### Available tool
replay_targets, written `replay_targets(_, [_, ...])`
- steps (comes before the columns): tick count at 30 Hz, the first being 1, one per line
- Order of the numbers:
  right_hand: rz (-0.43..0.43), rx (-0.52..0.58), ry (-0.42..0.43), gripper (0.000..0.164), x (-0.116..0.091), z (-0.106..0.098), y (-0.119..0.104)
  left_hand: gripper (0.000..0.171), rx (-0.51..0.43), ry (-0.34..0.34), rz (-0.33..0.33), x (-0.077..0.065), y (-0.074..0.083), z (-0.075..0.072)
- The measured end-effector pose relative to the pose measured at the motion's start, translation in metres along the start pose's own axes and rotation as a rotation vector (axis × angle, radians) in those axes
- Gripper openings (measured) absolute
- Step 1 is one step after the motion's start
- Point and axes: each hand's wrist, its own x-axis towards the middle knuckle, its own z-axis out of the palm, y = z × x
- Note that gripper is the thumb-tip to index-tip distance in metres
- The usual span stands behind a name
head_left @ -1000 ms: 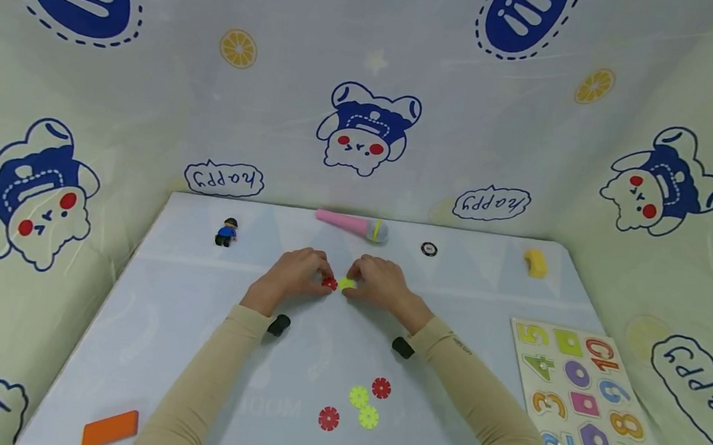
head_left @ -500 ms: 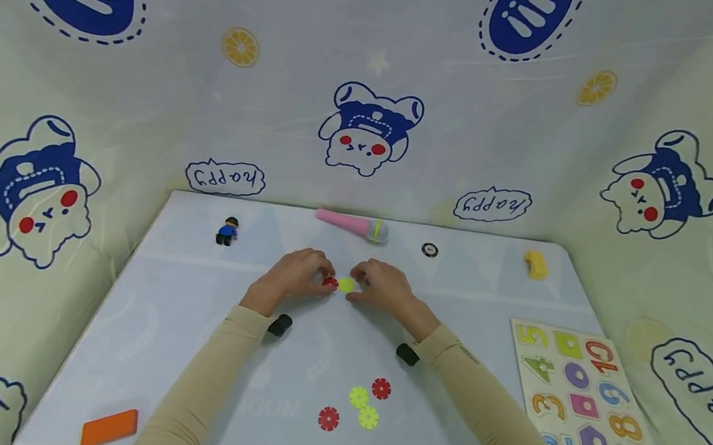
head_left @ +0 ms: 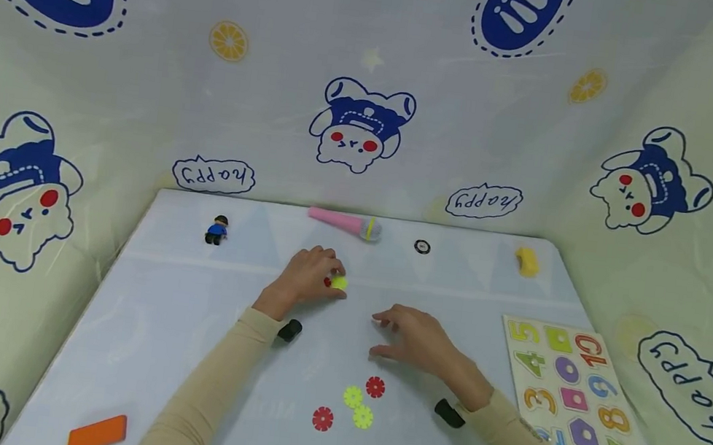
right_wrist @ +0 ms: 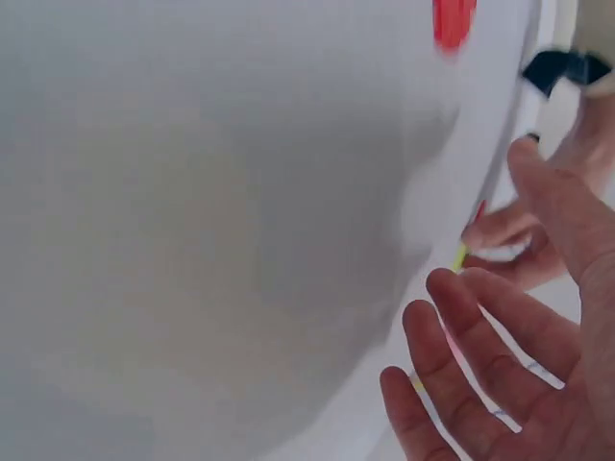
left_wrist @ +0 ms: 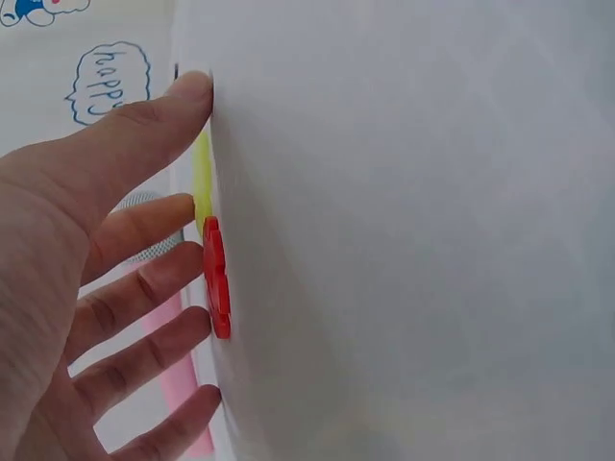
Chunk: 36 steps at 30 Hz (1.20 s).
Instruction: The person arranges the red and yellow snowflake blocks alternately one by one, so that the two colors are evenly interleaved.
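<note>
My left hand [head_left: 311, 274] is around a small yellow notched disc [head_left: 339, 283] on the white table, its thumb on the near side and index finger on the far side. A red notched disc [left_wrist: 218, 279] lies beside the yellow one, partly covered by those fingers in the head view. Seen from the left wrist, the fingers are spread and fairly straight. My right hand [head_left: 419, 338] hovers with parted fingers and nothing between them. It is just above two more red discs [head_left: 375, 387] and two touching yellow discs [head_left: 363, 417].
At the back lie a toy figure [head_left: 217, 230], a pink microphone [head_left: 337, 220], a small black ring [head_left: 422, 247] and a yellow block [head_left: 526, 262]. A number puzzle board [head_left: 551, 369] is at right, partly under the right sleeve. An orange block [head_left: 97, 434] sits front left.
The right hand has left the yellow disc and moved nearer and to the right, fingers parted. My left hand has shifted slightly right, from the red disc toward the yellow one.
</note>
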Motion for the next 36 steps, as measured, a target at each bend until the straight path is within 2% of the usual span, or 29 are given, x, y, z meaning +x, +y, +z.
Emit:
replay_targets(5, [-0.069,-0.016,-0.025,0.06,-0.036,0.006,-0.001,0.043,-0.01,0.027,0.015,0.0,0.001,-0.002])
replay_targets(8, [-0.11,-0.044,-0.012,0.056,-0.049,0.014,-0.001,0.042,-0.013,0.032,0.011,0.0,0.001,-0.002])
replay_targets(12, [-0.187,-0.119,0.036,0.044,-0.055,0.02,-0.001,0.04,-0.026,0.038,0.008,0.001,0.0,-0.001])
replay_targets(17, [-0.354,-0.222,0.08,0.029,-0.058,0.022,0.0,0.039,-0.052,0.031,0.007,0.001,0.0,0.001])
replay_targets(22, [-0.452,-0.242,0.105,0.023,-0.055,0.023,0.001,0.037,-0.049,0.033,0.002,0.0,0.0,0.001])
replay_targets(28, [-0.452,-0.24,0.103,0.019,-0.049,0.023,-0.002,0.038,-0.052,0.032,-0.005,0.0,-0.002,-0.001])
replay_targets(32, [-0.385,-0.193,0.076,0.021,-0.047,0.02,-0.004,0.037,-0.067,0.028,-0.009,-0.001,-0.001,-0.001])
replay_targets(36, [-0.312,-0.135,0.088,0.025,-0.042,0.009,-0.004,0.036,-0.077,0.025,-0.014,-0.002,0.0,-0.003])
